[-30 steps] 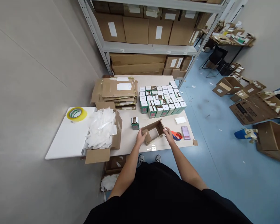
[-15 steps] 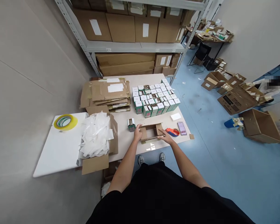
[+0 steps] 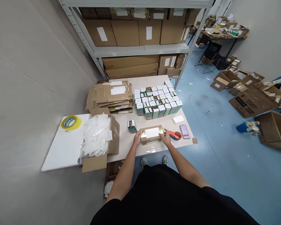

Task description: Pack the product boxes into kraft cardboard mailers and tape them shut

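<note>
Between my two hands sits a small cardboard box point(image 3: 151, 132), its top flaps folded down and a white label on top. My left hand point(image 3: 137, 137) grips its left end. At the right end my right hand point(image 3: 165, 137) holds it, thumb near the label. Just right of that hand lies a red and blue tool point(image 3: 175, 135), probably a tape dispenser or cutter. A small green and white carton point(image 3: 132, 126) stands behind my left hand. Farther back are several rows of green and white cartons point(image 3: 161, 107). A purple patterned item point(image 3: 184, 131) is blurred out.
Flattened cardboard point(image 3: 105, 93) is stacked at the back left. An open box of white packing paper point(image 3: 97, 134) stands on the left, beside a yellow tape roll point(image 3: 71, 122). A metal shelf point(image 3: 140, 50) with boxes rises behind the table. Open cartons point(image 3: 250, 100) occupy the floor at right.
The small cardboard box was open at the top; its flaps are now folded down, showing the white label. Both hands still hold its ends. The camera view has shifted slightly.
</note>
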`<state>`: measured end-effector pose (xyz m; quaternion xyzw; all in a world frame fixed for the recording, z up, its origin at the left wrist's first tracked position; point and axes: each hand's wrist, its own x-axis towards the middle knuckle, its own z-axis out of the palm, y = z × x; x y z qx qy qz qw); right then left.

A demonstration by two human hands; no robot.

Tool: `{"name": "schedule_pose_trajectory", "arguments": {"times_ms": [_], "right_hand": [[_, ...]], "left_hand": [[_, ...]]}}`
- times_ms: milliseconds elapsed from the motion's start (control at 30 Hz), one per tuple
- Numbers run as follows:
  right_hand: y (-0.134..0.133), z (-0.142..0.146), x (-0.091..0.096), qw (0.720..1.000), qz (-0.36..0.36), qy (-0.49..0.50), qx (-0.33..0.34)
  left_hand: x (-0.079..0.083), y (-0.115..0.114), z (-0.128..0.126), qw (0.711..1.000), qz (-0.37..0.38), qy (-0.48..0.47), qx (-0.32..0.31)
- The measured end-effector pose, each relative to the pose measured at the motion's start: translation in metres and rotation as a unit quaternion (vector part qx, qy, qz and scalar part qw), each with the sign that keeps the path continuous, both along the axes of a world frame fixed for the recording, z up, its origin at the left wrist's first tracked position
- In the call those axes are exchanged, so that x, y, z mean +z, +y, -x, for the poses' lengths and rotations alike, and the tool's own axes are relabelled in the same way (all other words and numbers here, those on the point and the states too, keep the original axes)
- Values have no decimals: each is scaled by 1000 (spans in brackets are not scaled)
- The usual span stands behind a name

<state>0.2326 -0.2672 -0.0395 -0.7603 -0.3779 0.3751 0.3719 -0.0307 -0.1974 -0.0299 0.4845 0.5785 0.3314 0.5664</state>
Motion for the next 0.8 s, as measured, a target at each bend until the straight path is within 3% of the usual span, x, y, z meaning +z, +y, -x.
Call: {"name": "schedule_pose_trajectory", "arguments": {"times_ms": [100,200,333,467,567,667,800], "right_hand": [[7,-2,7,999,20,-27,42],[17,-9,21,995,-11,-62,76],[31,-38,48,983,-107,-115,98],[41,-89,62,975,-131,-155,93],[38,-126,49,975,-105,-174,86],[29,-152,17,979,-23,-177,94],[9,-165,-26,962,115,-152,197]], "left_hand": [[2,-7,-17,995,-29,66,63],[1,-8,-32,987,-21,119,104],[-3,-1,-37,982,28,160,96],[-9,8,-33,980,43,180,78],[-13,12,-31,974,42,206,83],[-15,12,-30,971,37,221,86],[-16,6,-22,965,34,247,78]]}}
